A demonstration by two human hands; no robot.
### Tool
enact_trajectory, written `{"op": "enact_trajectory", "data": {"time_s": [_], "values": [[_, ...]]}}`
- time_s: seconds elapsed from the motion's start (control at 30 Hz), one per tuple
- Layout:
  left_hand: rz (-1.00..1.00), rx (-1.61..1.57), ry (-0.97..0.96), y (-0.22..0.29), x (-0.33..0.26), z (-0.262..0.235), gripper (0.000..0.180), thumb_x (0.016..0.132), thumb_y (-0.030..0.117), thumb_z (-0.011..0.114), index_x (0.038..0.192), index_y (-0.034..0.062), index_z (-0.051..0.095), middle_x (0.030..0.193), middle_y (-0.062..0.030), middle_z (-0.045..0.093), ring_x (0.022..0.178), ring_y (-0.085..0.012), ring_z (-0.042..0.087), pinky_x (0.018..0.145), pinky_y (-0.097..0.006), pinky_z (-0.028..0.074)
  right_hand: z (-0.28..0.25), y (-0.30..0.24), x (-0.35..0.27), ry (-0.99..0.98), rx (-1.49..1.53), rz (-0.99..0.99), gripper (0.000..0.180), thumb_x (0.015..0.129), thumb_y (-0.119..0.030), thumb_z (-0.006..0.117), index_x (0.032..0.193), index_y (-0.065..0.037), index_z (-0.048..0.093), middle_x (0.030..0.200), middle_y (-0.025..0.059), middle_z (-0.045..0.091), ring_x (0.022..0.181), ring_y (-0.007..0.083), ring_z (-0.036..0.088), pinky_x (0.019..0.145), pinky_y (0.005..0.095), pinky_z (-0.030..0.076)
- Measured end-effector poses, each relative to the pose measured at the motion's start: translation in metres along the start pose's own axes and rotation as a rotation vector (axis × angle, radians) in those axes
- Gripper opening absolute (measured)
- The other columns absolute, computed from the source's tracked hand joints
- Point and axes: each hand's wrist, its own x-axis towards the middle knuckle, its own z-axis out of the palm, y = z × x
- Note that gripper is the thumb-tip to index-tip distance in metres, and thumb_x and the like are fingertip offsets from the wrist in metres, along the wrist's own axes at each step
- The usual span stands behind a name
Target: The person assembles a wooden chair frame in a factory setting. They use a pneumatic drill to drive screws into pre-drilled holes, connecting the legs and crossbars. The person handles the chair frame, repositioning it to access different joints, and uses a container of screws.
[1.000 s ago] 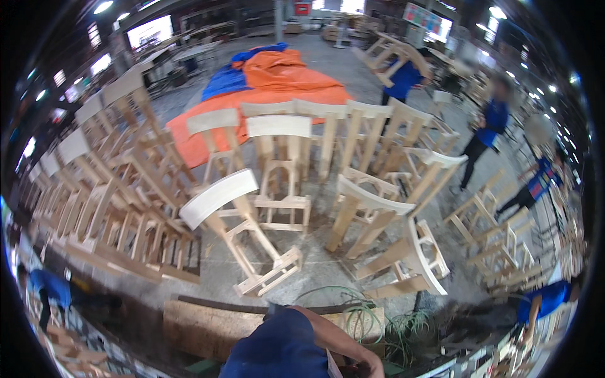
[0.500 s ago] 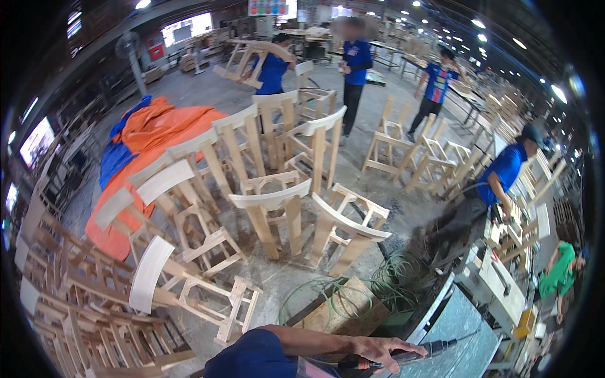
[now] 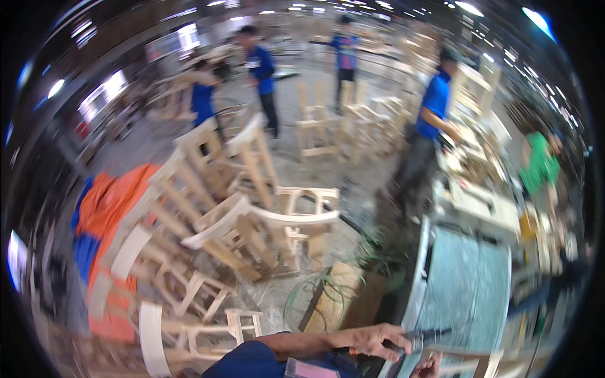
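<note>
My left hand reaches across from the lower edge in a blue sleeve, its fingers closed round a dark handheld power driver. The driver's thin bit points right, over the blue-grey tabletop. Lower down, my right hand shows only in part, with its fingers curled. What it holds, if anything, I cannot make out. Beside it, pale wooden frame pieces come in at the bottom edge. Motion blurs much of the view.
Several unfinished wooden chairs crowd the floor to the left, near an orange tarp. Green hose coils over a wooden board. A co-worker in blue stands at a bench, and other people are farther off.
The view has swung right, so chairs and people sit farther left. My right hand and the wooden frame pieces have come into sight. The driver stays in my left hand.
</note>
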Motion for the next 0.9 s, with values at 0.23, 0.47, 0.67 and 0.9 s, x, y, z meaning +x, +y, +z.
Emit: {"op": "enact_trajectory", "data": {"time_s": [0.23,0.47,0.67,0.9], "values": [[-0.033,0.162,-0.172,0.0,0.012,0.022,0.034,0.077,0.014,0.085,0.109,0.0089,0.074,0.111,-0.0157,0.063,0.09,-0.0252,0.065,0.074,-0.036,0.051,-0.034,-0.014,-0.037,-0.05,0.277,0.038,0.024,0.1,-0.019,0.056,0.119,-0.004,0.057,0.098,0.0047,0.064,0.073,0.0092,0.048,0.066,0.0258,0.045],[0.054,0.129,-0.549,0.015,0.06,0.034,0.036,0.071,0.019,0.09,0.103,0.0092,0.076,0.1,-0.015,0.062,0.078,-0.0238,0.062,0.064,-0.031,0.049,-0.026,-0.058,-0.124,0.129,0.388,-0.305,0.027,0.1,-0.021,0.062,0.119,-0.002,0.059,0.099,0.0037,0.064,0.073,0.0081,0.052,0.069,0.0242,0.047],[0.088,0.102,-0.798,0.017,0.116,0.116,0.034,0.07,0.019,0.09,0.101,0.0111,0.078,0.102,-0.0165,0.063,0.083,-0.0276,0.064,0.069,-0.034,0.052,-0.075,-0.111,-0.161,0.325,0.469,-0.532,0.026,0.099,-0.022,0.063,0.115,-0.001,0.064,0.096,0.0064,0.067,0.069,0.0077,0.057,0.06,0.0236,0.049],[0.145,0.079,-0.87,0.01,0.158,0.169,0.035,0.07,0.015,0.089,0.103,0.0155,0.078,0.1,-0.016,0.064,0.081,-0.0293,0.064,0.068,-0.035,0.052,-0.092,-0.167,-0.138,0.425,0.518,-0.784,0.03,0.093,-0.035,0.069,0.094,-0.006,0.067,0.065,-0.0053,0.045,0.054,0.0042,0.036,0.05,0.0206,0.03]]}}
